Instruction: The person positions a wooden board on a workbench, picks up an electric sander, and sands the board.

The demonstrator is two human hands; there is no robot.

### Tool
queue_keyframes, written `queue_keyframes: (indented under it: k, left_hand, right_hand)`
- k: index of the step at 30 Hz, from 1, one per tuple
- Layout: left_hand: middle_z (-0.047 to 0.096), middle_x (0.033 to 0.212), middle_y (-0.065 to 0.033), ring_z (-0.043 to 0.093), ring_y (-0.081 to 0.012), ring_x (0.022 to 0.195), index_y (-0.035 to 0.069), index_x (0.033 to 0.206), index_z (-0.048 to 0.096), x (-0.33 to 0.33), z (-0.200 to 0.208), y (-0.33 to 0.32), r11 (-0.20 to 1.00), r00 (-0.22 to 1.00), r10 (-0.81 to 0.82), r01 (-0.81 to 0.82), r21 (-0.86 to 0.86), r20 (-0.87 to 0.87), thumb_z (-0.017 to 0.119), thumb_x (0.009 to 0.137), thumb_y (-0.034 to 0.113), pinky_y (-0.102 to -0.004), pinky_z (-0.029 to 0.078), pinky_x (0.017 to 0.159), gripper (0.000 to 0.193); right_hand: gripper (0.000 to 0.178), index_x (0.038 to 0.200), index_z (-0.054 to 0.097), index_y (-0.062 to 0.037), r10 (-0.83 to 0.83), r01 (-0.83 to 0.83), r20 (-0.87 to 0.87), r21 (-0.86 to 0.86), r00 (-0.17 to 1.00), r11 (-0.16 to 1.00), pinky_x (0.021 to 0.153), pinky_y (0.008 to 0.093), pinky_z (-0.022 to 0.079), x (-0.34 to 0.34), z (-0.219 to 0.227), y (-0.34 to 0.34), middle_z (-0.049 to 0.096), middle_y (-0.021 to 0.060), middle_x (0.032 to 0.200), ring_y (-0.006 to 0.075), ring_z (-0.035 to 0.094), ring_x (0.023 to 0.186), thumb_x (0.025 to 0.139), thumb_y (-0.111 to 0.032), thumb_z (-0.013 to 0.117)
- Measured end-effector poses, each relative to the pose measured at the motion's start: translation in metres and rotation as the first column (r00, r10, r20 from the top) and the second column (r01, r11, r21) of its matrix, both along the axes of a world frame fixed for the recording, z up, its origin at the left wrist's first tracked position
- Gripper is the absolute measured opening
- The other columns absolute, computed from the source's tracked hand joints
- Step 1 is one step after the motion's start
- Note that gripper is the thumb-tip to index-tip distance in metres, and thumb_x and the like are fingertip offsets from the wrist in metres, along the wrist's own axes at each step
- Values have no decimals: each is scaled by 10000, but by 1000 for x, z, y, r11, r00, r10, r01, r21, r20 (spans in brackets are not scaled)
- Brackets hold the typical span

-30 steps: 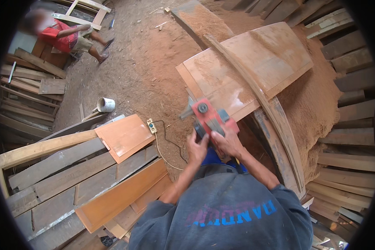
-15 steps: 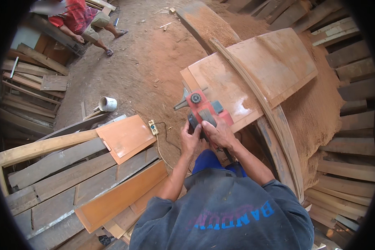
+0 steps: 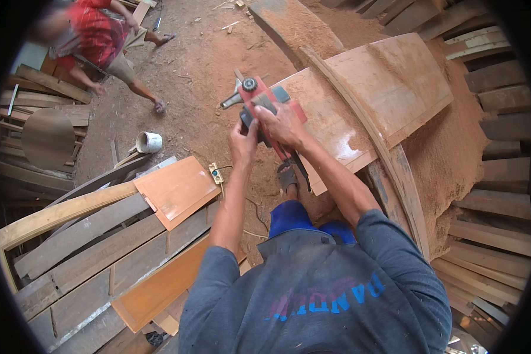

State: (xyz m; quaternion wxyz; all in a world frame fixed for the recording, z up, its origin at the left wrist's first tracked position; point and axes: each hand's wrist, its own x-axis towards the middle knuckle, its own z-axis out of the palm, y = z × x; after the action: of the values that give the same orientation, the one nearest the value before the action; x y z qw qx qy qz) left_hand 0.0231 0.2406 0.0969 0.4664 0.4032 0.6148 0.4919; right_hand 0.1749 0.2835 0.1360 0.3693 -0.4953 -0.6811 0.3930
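Note:
A red electric planer (image 3: 298, 112) is held out in front of me, at the near-left end of a wide wooden panel (image 3: 401, 76). My right hand (image 3: 282, 125) is closed over the top of the planer. My left hand (image 3: 243, 143) grips the dark part on the planer's left side; some of its fingers are hidden. The planer's underside is out of sight, so I cannot tell whether it touches the panel's edge. Pale shavings and dust lie over the panel, and a long narrow wooden strip (image 3: 354, 101) crosses it.
Below the panel is a thick plank (image 3: 295, 26) amid sawdust. At left, a smaller panel (image 3: 177, 192) lies on several boards beside a power socket (image 3: 216, 173) with a cord. A white bucket (image 3: 150, 142) stands beyond. Another person (image 3: 103, 35) walks at upper left. Stacked boards (image 3: 501, 150) line the right.
Both hands have carried the planer left and away from me, along the panel's end. My foot now shows below it. The other person has come nearer.

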Motion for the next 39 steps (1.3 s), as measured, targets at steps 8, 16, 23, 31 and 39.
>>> queue_keyframes:
  k: [8, 16, 23, 31, 39]
  left_hand:
    - [661, 1044, -173, 660, -275, 968, 39, 1304, 665, 65, -21, -164, 990, 973, -38, 6, -138, -227, 778, 888, 330, -400, 534, 861, 520]
    - [694, 1132, -187, 688, -264, 1033, 23, 1360, 619, 110, 0, -271, 971, 993, -82, 59, -232, -90, 769, 901, 225, -371, 528, 930, 523]
    - [675, 1117, -133, 673, -203, 1002, 0, 1308, 647, 76, -5, -181, 970, 999, -6, -6, -243, -51, 763, 914, 223, -338, 541, 877, 466]
    - [729, 1003, -78, 672, -136, 875, -17, 1221, 678, 21, 0, -43, 997, 998, 23, -19, -81, 55, 746, 936, 271, -307, 557, 788, 411]
    - [728, 1025, -66, 662, -123, 873, -41, 1221, 665, -6, -5, 21, 998, 994, 60, -63, 29, 91, 701, 989, 248, -293, 553, 756, 373]
  right_hand:
    - [488, 977, 654, 51, -59, -9, -116, -515, 991, 857, 646, 415, 523, 79, 40, -165, 652, 160, 743, 252, 653, 692, 950, -435, 612]
    - [499, 1021, 639, 31, -46, -29, -114, -582, 992, 813, 800, 453, 510, 130, 22, -280, 667, 240, 938, 343, 664, 897, 941, -461, 624]
    - [553, 1001, 633, 55, -26, -22, -91, -482, 995, 876, 729, 472, 530, 88, 26, -185, 670, 257, 823, 391, 690, 805, 938, -494, 625]
    - [598, 983, 628, 92, -41, 29, -23, -379, 999, 925, 728, 467, 552, 24, 26, -52, 676, 295, 835, 391, 714, 825, 943, -505, 610]
    - [665, 1033, 657, 103, -84, 64, -91, -202, 992, 977, 809, 468, 551, -12, 9, 13, 696, 306, 916, 434, 708, 881, 950, -549, 554]
